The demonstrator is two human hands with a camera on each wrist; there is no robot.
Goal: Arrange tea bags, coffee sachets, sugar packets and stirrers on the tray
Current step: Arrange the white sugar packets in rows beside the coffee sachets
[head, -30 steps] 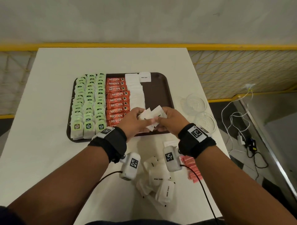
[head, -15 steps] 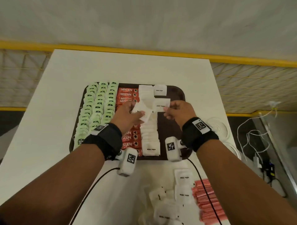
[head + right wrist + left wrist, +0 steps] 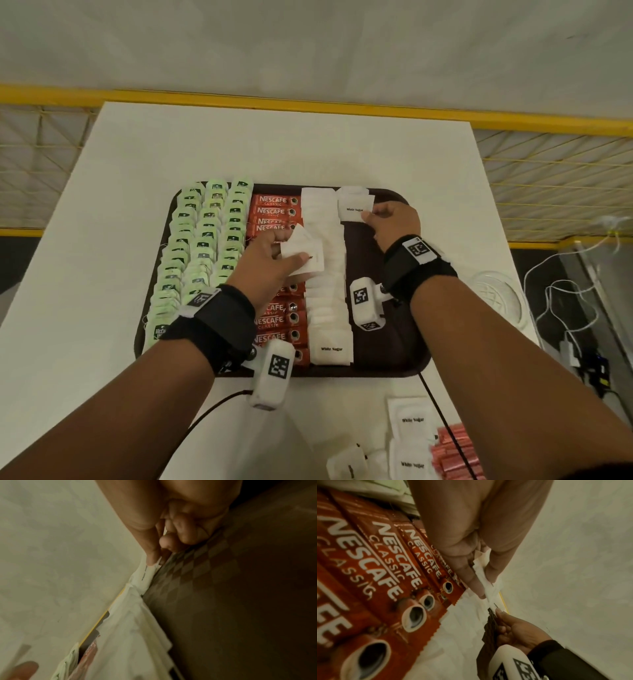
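Observation:
A dark brown tray [image 3: 390, 346] holds green tea bags [image 3: 202, 246] in rows at its left, red coffee sachets [image 3: 275, 205] in a column, and a column of white sugar packets [image 3: 329, 308]. My left hand [image 3: 274, 260] hovers over the sachets and grips a small bunch of sugar packets [image 3: 305, 250], seen edge-on as white packets [image 3: 489, 588] in the left wrist view. My right hand [image 3: 390, 222] pinches one sugar packet [image 3: 354, 209] at the tray's far right, atop a short second column; the pinched packet [image 3: 145, 573] lies low over the tray floor [image 3: 240, 601].
More loose sugar packets [image 3: 409, 421] and pink-red stirrers [image 3: 455, 455] lie on the white table [image 3: 274, 147] near its front edge. Clear lids [image 3: 500, 298] sit right of the tray. Cables [image 3: 561, 308] hang off the table's right side. A yellow rail [image 3: 308, 102] runs behind.
Both hands moved from the tray's near edge toward its far end. They separated: the right hand carried one sugar packet to the far right column, while the left kept the bunch.

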